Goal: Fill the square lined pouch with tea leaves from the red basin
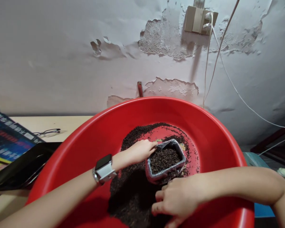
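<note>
A large red basin (pixel 92 139) fills the middle of the view, with dark soil (pixel 133 196) heaped across its bottom. A small grey plastic bag (pixel 166 161), full of the same soil, stands in the heap. My left hand (pixel 140 151), a watch (pixel 104 169) on its wrist, grips the bag's left rim with closed fingers. My right hand (pixel 178 199) lies in front of the bag, fingers bent and curled down into the loose soil. Whether soil is gathered in its fingers is hidden.
A peeling wall rises behind the basin, with a socket (pixel 199 19) and white cables (pixel 228 76) hanging to the right. On the table at left lie a black tray (pixel 21 167), glasses (pixel 48 131) and a printed box (pixel 7 139). A small red item (pixel 140 89) stands behind the basin.
</note>
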{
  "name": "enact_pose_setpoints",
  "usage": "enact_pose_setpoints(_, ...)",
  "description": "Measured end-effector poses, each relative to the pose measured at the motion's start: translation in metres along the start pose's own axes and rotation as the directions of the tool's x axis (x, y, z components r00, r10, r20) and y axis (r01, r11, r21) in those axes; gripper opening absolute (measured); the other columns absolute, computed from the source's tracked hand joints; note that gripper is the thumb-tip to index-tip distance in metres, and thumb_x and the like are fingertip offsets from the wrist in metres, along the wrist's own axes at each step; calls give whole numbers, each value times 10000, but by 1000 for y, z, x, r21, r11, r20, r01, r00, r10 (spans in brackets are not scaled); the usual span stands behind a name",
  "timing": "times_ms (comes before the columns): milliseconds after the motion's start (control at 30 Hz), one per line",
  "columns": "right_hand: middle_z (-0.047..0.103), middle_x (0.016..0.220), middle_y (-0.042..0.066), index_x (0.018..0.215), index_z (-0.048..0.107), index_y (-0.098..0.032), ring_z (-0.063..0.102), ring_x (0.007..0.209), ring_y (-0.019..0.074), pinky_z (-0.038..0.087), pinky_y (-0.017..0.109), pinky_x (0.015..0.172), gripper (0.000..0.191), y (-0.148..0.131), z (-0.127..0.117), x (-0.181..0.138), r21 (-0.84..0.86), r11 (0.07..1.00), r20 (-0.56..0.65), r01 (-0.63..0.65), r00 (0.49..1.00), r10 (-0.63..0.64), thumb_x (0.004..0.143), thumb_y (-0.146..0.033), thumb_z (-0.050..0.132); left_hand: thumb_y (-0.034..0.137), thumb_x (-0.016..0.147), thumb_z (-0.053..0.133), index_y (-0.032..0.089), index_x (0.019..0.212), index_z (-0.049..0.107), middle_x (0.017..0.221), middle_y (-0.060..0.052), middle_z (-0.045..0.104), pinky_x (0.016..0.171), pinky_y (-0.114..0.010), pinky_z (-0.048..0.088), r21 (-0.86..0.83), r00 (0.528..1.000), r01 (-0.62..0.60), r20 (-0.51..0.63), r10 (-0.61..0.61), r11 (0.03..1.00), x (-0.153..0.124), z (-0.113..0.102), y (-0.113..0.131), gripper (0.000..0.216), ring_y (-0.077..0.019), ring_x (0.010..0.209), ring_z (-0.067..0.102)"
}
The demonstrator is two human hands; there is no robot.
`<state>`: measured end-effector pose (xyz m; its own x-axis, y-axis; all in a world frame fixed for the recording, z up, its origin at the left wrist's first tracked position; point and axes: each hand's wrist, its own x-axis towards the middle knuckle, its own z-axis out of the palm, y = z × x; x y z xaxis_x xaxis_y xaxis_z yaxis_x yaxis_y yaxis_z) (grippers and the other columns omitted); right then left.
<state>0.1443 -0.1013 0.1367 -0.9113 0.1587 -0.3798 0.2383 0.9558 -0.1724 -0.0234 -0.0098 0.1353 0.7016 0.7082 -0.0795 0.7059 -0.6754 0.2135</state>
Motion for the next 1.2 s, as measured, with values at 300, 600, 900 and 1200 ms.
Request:
enact_pose_setpoints(300, 548, 1176, 228, 1219, 509, -27, 492, 1124, 346, 390, 446, 958, 776, 52, 100, 31, 91, 902, 192, -422, 896, 400, 625, -499, 675, 241, 914, 336, 198, 1108, 568, 939, -62, 679, 689, -244, 454, 24, 1000, 13, 0, -13, 1000, 0, 0, 1, 305, -175, 768, 638)
enact_pose_setpoints(600, 414, 1320, 235, 1386, 263, -24, 401, 1218, 326, 378, 433, 973, 1057, 30, 81, 31, 500, 669, 417, -550, 830, 370, 614, -677, 571, 248, 902, 352, 197, 1032, 590, 913, -63, 684, 661, -229, 447, 10, 1000, 11, -26, -10, 1000, 3, 7, -7, 276, -174, 775, 642)
enact_pose_setpoints(900, 495, 1285, 53, 1348, 366, -198, 481, 1161, 202, 406, 297, 946, 829, 24, 82, 32, 718, 574, 419, -394, 903, 96, 637, -480, 687, 232, 901, 362, 205, 1084, 573, 903, -54, 686, 638, -235, 442, 36, 1000, 13, -7, -13, 999, 2, 3, -2, 281, -176, 726, 640)
enact_pose_setpoints(1200, 586, 1155, 96, 1286, 414, -140, 580, 1017, 214, 406, 249, 888, 619, 6, 19, 27, 492, 869, -1, 46, 999, -53, 763, -409, 605, 239, 904, 347, 210, 1072, 581, 839, -47, 686, 661, -229, 449, 19, 1000, -2, -23, 2, 1000, 1, 2, -1, 289, -166, 704, 637)
